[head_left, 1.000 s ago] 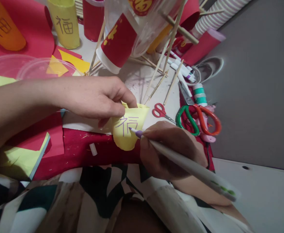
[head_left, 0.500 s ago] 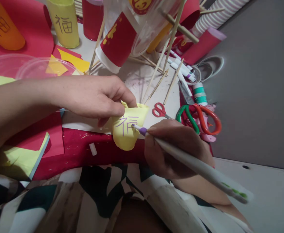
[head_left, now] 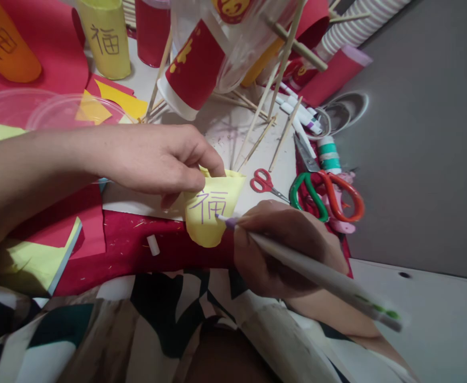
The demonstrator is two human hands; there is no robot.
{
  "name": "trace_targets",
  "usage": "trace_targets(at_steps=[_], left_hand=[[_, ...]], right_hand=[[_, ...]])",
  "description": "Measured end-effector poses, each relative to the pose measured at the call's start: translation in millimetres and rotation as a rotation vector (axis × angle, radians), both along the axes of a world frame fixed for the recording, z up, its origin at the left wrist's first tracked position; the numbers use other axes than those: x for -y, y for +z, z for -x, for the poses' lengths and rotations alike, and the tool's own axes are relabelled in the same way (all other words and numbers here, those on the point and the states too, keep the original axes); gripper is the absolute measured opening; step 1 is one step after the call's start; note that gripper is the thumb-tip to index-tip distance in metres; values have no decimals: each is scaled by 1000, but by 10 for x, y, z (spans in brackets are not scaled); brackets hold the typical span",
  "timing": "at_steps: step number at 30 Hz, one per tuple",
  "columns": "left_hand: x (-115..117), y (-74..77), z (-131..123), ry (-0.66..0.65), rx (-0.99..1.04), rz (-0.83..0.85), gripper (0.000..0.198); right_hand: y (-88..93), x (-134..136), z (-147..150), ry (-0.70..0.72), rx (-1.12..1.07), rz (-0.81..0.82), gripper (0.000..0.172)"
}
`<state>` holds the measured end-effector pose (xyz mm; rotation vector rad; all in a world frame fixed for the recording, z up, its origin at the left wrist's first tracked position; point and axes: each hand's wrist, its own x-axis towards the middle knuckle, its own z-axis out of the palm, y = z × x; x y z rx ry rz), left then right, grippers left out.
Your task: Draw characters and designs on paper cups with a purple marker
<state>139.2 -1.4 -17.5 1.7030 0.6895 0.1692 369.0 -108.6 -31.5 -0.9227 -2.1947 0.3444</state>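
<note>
A yellow paper-covered cup (head_left: 206,234) lies at the board's front edge, its rim end away from me. My left hand (head_left: 173,159) grips it at the rim, with fingers reaching inside. My right hand (head_left: 289,247) is closed around a white marker (head_left: 321,276) with a purple tip. That tip touches the cup's side at a purple Chinese character, low in its right part. Small red-handled scissors (head_left: 262,181) lie just beyond my right hand. Larger scissors (head_left: 343,197) with green and orange handles are to their right.
Wooden sticks (head_left: 283,138) stand and lean in the middle, near a red-wrapped cup (head_left: 196,69). A yellow cup (head_left: 108,48) with the same character stands behind. White markers (head_left: 303,117) lie at the right. A white cap (head_left: 152,245) rests on the red cloth (head_left: 125,239).
The marker tip has moved down and slightly left, and my right hand has shifted with it. More purple strokes show in the character's lower right. My left hand stays in place.
</note>
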Motion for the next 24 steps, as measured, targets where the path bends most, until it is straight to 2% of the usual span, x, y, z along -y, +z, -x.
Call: trace_targets(at_steps=[3, 9, 15, 19, 24], left_hand=[[6, 8, -7, -17, -15, -29, 38], [17, 34, -43, 31, -51, -4, 36], [12, 31, -23, -25, -5, -36, 37], [5, 16, -7, -11, 29, -48, 32], [-10, 5, 3, -26, 23, -84, 32]], right_hand=[[-8, 8, 11, -28, -32, -24, 21], [-35, -10, -9, 58, -74, -23, 30], [-61, -44, 31, 72, -85, -55, 28], [-77, -82, 46, 100, -99, -84, 25], [-51, -28, 26, -15, -28, -56, 21]])
